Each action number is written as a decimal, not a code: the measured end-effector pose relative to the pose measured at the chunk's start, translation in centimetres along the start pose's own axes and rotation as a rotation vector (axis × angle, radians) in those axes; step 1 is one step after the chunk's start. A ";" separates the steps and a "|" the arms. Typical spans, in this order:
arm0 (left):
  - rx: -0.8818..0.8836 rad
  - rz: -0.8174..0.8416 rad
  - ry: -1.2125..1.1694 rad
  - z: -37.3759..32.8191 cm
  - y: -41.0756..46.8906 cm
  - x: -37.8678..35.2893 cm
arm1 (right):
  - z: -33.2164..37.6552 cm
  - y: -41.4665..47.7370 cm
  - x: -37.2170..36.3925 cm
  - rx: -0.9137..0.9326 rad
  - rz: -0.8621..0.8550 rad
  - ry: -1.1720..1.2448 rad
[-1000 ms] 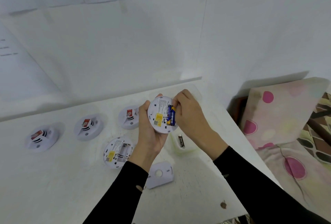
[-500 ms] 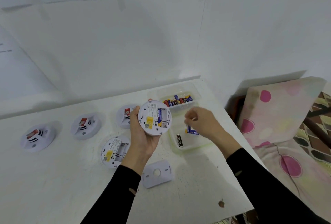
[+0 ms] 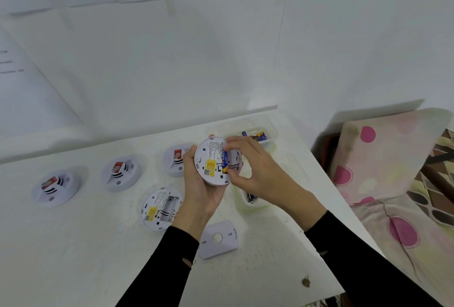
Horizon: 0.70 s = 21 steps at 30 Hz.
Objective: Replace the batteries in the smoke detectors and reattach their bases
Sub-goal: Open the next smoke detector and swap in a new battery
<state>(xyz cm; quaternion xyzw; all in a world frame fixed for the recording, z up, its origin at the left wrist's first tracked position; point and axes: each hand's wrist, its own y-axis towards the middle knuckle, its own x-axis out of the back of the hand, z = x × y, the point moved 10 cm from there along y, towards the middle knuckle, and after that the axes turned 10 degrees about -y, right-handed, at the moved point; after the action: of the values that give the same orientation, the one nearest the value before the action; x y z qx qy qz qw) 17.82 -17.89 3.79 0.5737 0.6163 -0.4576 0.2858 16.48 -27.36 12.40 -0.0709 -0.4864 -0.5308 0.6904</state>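
The left hand (image 3: 199, 183) grasps a smoke detector (image 3: 211, 159) by its rim, held above the table (image 3: 98, 245) with the open back facing up. The right hand (image 3: 260, 174) curls over the battery compartment, index finger at the top and thumb at the lower rim. One blue-and-yellow battery (image 3: 224, 163) already sits in the slot. Blur and fingers hide whether a second cell is pinched beside it, so that cannot be told.

Seating the next cell well likely means matching its polarity to the markings, setting the spring end first, then pressing the other end flat until it lies level with its neighbour. The left hand should keep the body steady against that push.

The loose base (image 3: 218, 239) lies just in front of the wrists, ready for refitting. A second open detector (image 3: 161, 208) rests by the left forearm, close enough for a sleeve to nudge it. The near tray (image 3: 242, 204) lies under the right wrist and the far tray (image 3: 270, 132) just behind the hands, both near the table's right edge, where a dropped cell could roll off. The widest free surface lies front left.
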 end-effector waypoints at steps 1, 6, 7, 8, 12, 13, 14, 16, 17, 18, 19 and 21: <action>0.003 0.003 0.007 0.0 0.0 0.0 | 0.0 0.0 -0.1 -0.005 0.013 0.003; 0.006 0.009 0.038 -0.1 -0.3 -0.2 | 0.5 0.2 0.0 0.023 0.015 -0.079; 0.004 0.013 0.048 -0.1 -0.4 -0.3 | 0.6 0.2 0.0 0.028 0.006 -0.095; 0.006 0.017 0.053 -0.1 -0.4 -0.4 | 0.7 0.2 0.0 0.034 -0.007 -0.109; 0.008 0.001 0.074 0.0 -0.2 -0.3 | 0.9 0.1 0.2 0.061 -0.067 -0.143; 0.009 -0.009 0.072 0.1 -0.2 -0.1 | 0.8 0.0 0.1 0.056 -0.063 -0.142; 0.014 -0.019 0.063 0.1 -0.2 0.1 | 0.7 -0.2 -0.1 0.055 -0.048 -0.139; 0.025 -0.040 0.044 0.2 -0.2 0.5 | 0.5 -0.7 -0.7 0.098 -0.006 -0.145; 0.033 -0.049 0.035 0.2 -0.2 0.7 | 0.5 -1.0 -1.0 0.143 0.010 -0.155; 0.037 -0.058 0.025 0.2 -0.2 0.9 | 0.7 -1.4 -1.4 0.193 0.023 -0.167; 0.039 -0.064 0.021 0.1 -0.2 1.0 | 0.8 -1.8 -1.7 0.239 0.036 -0.179; 0.039 -0.071 0.017 0.0 -0.1 1.2 | 0.9 -2.5 -1.8 0.312 0.038 -0.196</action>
<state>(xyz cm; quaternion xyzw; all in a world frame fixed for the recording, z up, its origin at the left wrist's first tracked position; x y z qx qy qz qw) 17.49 -17.33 2.74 0.5606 0.6297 -0.4746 0.2529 13.97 -26.68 10.47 -0.0238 -0.6264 -0.4264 0.6522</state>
